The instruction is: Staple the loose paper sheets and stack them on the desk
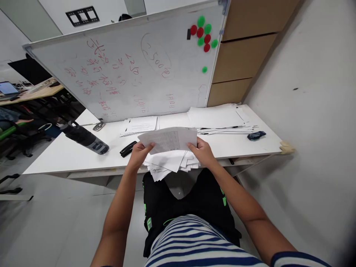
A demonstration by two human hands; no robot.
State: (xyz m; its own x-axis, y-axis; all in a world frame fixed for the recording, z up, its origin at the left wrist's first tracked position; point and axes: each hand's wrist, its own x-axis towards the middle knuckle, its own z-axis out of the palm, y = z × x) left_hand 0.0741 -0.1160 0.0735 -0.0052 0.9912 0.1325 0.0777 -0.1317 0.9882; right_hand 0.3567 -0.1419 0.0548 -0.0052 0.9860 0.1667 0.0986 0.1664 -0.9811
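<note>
Between my two hands is a printed sheaf of paper (169, 141), held up by its left and right edges; I cannot tell how many sheets it has. My left hand (140, 154) pinches the left edge, thumb on the near face. On the right edge, my right hand (203, 150) grips in the same way. Below it, an untidy pile of loose white papers (171, 163) overhangs the front edge of the desk (230, 144). A black stapler (128, 149) lies just left of my left hand.
Behind the hands lie a printed paper stack (140, 124) and a larger white stack (218, 117). A dark bottle (86, 139) stands at left. A dark blue object (256, 135) lies at right. A whiteboard (125, 74) rises at the back, beside cardboard boxes (247, 55).
</note>
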